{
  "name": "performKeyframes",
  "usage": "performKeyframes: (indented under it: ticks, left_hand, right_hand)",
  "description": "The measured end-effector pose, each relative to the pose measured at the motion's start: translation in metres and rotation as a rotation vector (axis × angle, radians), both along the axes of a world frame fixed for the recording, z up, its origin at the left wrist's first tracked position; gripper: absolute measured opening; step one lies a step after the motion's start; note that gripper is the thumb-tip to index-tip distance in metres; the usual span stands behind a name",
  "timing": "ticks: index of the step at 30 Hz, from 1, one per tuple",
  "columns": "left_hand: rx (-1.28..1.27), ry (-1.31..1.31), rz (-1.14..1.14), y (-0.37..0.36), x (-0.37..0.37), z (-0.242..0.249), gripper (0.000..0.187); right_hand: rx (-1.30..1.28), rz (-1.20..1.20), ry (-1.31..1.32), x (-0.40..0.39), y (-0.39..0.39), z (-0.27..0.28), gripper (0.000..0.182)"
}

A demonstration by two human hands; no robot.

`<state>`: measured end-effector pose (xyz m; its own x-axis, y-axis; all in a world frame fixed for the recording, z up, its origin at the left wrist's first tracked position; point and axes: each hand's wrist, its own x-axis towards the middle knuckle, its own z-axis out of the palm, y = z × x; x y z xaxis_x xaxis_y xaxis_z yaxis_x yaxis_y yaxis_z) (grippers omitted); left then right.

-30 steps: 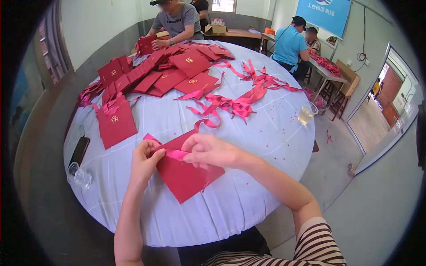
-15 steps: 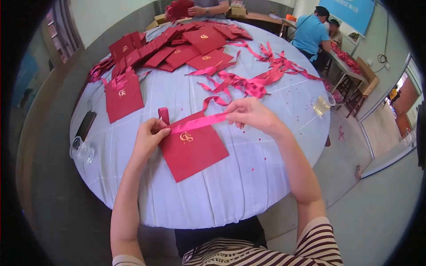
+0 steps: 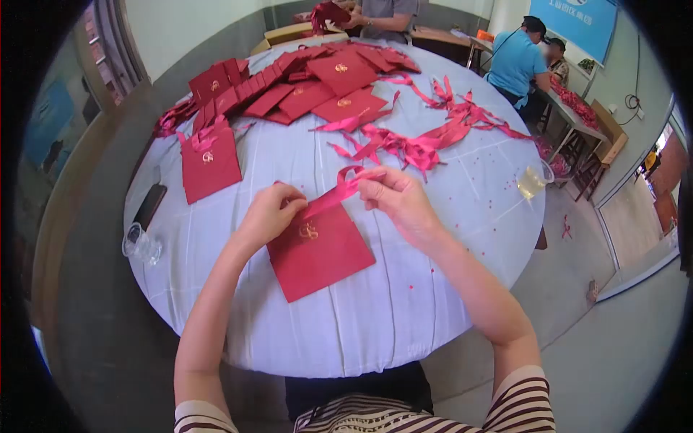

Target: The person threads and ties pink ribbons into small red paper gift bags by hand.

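A dark red paper bag [image 3: 321, 256] with a gold emblem lies flat on the white-covered table in front of me. Across its top edge runs a shiny pink-red ribbon [image 3: 326, 203]. My left hand [image 3: 273, 213] is closed over the bag's top left corner, pinching the ribbon, and its fingers hide that end. Beyond the top right corner, my right hand [image 3: 399, 202] grips the ribbon's other part between thumb and fingers. A loop of ribbon stands up beside the right fingertips.
Many red bags [image 3: 296, 94] are heaped at the back, and another bag [image 3: 209, 169] lies on the left. Loose ribbons [image 3: 419, 141] spread at the back right. Near the edges are a phone [image 3: 150, 206], clear cups [image 3: 141, 245] [image 3: 533, 182] and, behind, several people.
My left hand has shifted right, and the ribbon stretch between my hands is shorter. The right hand has turned, with its fingers more curled. The whole view has shifted slightly.
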<state>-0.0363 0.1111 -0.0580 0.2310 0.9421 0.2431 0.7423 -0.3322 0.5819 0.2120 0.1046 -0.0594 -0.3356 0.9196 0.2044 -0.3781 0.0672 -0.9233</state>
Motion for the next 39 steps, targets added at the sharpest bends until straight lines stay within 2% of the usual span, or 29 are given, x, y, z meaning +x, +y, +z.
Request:
performKeyframes:
  ticks: [5, 8, 12, 15, 16, 17, 19, 20, 22, 29, 33, 35, 37, 39]
  left_hand:
    - [-0.231, -0.041, -0.055, 0.015, -0.006, -0.011, 0.016]
    - [-0.285, -0.143, -0.029, 0.013, -0.003, -0.005, 0.012]
    - [-0.193, -0.154, -0.039, 0.003, 0.008, 0.021, 0.010]
    - [-0.080, -0.249, -0.065, -0.015, 0.020, 0.055, 0.008]
    - [0.005, -0.232, -0.073, -0.024, 0.025, 0.066, 0.008]
    - [-0.014, -0.235, -0.066, -0.031, 0.029, 0.072, 0.008]
    - [0.231, -0.248, -0.122, -0.042, 0.035, 0.077, 0.009]
    - [0.208, -0.259, -0.110, -0.048, 0.036, 0.077, 0.009]
    - [0.377, -0.026, -0.026, -0.058, 0.037, 0.074, 0.009]
    - [0.355, -0.056, -0.036, -0.062, 0.039, 0.071, 0.007]
    - [0.283, -0.104, -0.024, -0.058, 0.039, 0.069, 0.008]
    - [0.332, -0.052, -0.018, -0.051, 0.037, 0.065, 0.008]
    - [0.186, -0.274, -0.084, -0.045, 0.035, 0.063, 0.009]
    - [0.140, -0.341, -0.095, -0.045, 0.036, 0.066, 0.009]
  right_hand:
    - [-0.005, 0.008, 0.012, -0.006, -0.004, -0.001, 0.017]
    - [-0.081, 0.140, 0.209, -0.009, -0.005, -0.002, 0.016]
    - [-0.093, 0.146, 0.267, -0.008, -0.011, 0.013, 0.017]
    - [0.021, 0.186, 0.322, -0.001, -0.015, 0.022, 0.020]
    - [0.059, 0.168, 0.231, 0.003, -0.020, 0.030, 0.022]
    - [0.089, 0.152, 0.141, 0.003, -0.026, 0.037, 0.023]
    - [0.101, 0.103, 0.059, 0.001, -0.034, 0.044, 0.023]
    - [0.144, 0.098, -0.003, 0.002, -0.036, 0.046, 0.023]
    - [0.196, 0.087, -0.101, 0.000, -0.041, 0.049, 0.021]
    - [0.208, -0.004, -0.321, -0.008, -0.045, 0.045, 0.022]
    - [0.154, -0.056, -0.379, -0.014, -0.049, 0.048, 0.023]
    - [0.175, -0.108, -0.372, -0.016, -0.049, 0.046, 0.023]
    - [0.183, -0.131, -0.395, -0.019, -0.051, 0.046, 0.023]
    - [0.196, -0.156, -0.412, -0.022, -0.053, 0.045, 0.023]
